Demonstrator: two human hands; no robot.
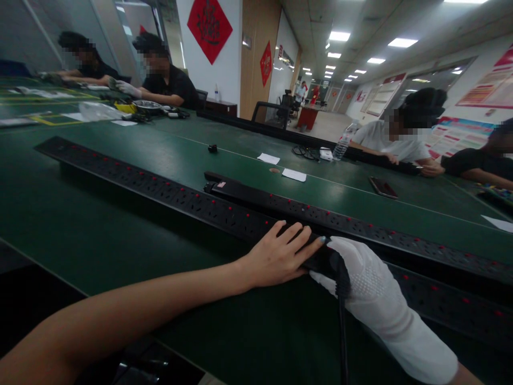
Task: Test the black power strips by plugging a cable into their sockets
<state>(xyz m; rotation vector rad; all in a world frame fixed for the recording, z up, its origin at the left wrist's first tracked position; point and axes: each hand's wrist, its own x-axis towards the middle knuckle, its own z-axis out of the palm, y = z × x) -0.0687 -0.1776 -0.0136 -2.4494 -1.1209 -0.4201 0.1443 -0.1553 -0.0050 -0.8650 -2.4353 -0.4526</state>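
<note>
On the green table (128,240), the black power strip (174,193) lies gripped — your left hand (282,254) half-curled over it, your gloved right hand (365,272) clasped around its end — its cord (342,326) apparently fitted, but work there seemingly unfinished.

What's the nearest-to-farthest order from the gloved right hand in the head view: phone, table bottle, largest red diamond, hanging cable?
1. Hanging cable: at the gloved right hand.
2. Phone: beyond it.
3. Table bottle: farther back.
4. Largest red diamond: background, left.
</note>
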